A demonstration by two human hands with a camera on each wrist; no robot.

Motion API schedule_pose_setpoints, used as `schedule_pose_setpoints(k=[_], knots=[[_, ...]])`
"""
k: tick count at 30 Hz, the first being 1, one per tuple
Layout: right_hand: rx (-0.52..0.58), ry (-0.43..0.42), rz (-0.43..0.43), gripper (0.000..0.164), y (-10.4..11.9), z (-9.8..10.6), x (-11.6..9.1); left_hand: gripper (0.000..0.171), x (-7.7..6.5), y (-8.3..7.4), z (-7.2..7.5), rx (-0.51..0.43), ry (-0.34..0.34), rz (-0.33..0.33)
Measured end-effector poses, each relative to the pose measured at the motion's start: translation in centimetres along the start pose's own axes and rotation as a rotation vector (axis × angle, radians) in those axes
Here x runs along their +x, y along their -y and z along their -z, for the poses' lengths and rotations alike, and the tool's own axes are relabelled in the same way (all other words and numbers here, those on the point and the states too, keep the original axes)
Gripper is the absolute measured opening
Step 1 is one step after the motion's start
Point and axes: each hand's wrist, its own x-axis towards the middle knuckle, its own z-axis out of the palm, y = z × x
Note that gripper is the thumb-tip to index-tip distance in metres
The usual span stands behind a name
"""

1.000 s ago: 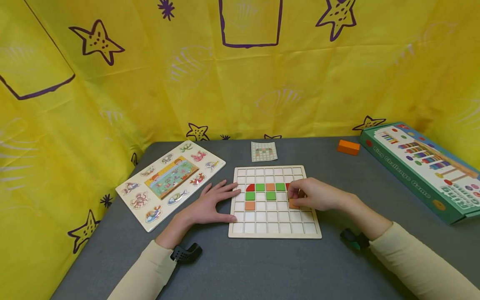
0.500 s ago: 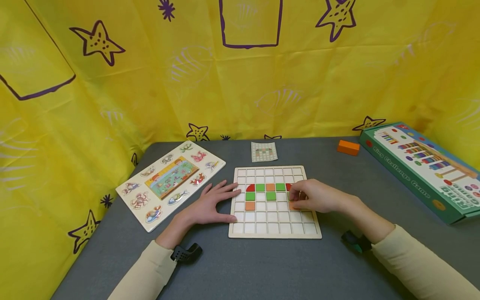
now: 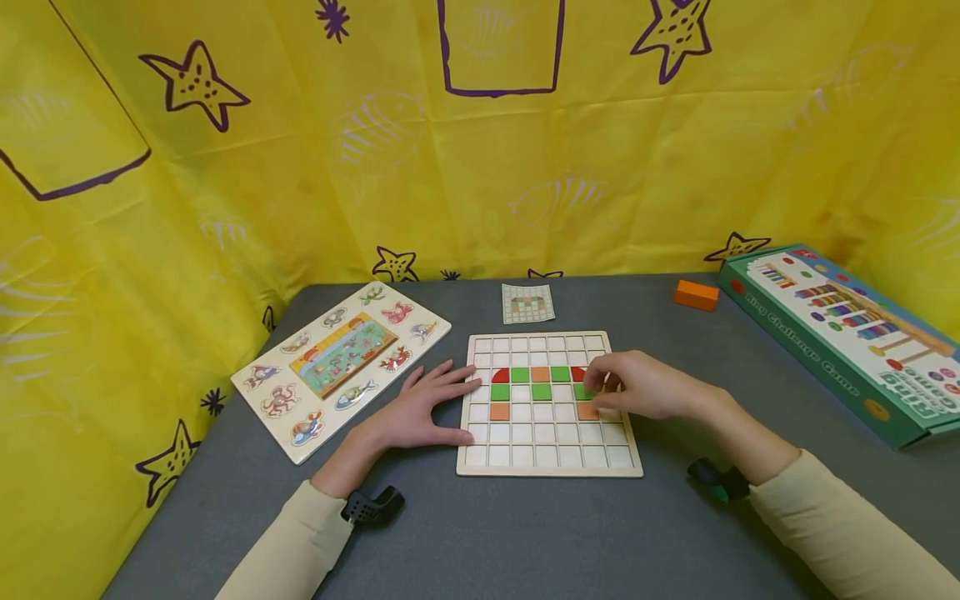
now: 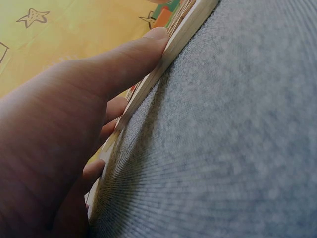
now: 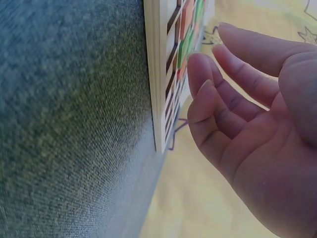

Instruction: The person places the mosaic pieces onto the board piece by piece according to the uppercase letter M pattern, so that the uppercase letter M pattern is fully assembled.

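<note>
A wooden grid board [image 3: 543, 457] lies on the table, with red, green and orange tiles in several cells. My left hand [image 3: 422, 408] is spread at its left edge, thumb and fingertips touching the rim; the left wrist view shows the thumb [image 4: 133, 57] on the board's edge. Over the board's right side is my right hand [image 3: 643, 385], fingers loosely bent and holding nothing, beside an orange tile [image 3: 587, 411] and a partly covered green tile [image 3: 580, 392]. In the right wrist view, the right hand [image 5: 262, 104] has a gap between thumb and fingers.
Behind the board lies a small pattern card [image 3: 528, 303]. A sea-animal puzzle board [image 3: 405, 312] is at the left. An orange block [image 3: 697, 295] and a green game box [image 3: 825, 367] stand at the right. A yellow cloth [image 3: 465, 183] hangs behind.
My right hand has let go of the orange tile, which now lies in a cell in the right part of the grid, and has drawn slightly up and right. The left hand has stayed put.
</note>
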Motion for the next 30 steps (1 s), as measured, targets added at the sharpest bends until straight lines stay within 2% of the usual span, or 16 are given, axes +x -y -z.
schedule_pose_setpoints(k=[11,23,30], knots=[[-0.004,-0.044,0.006,0.022,-0.7,0.4,-0.6,0.084,0.0,0.3,0.1,-0.003,-0.001,-0.003],[-0.003,-0.07,-0.059,0.022,-0.7,2.3,-2.3,0.084,0.3,0.0,0.5,0.02,0.022,0.028],[-0.015,-0.079,-0.06,0.021,-1.1,2.7,-2.5,0.074,0.2,-0.5,1.1,0.073,-0.048,0.048]])
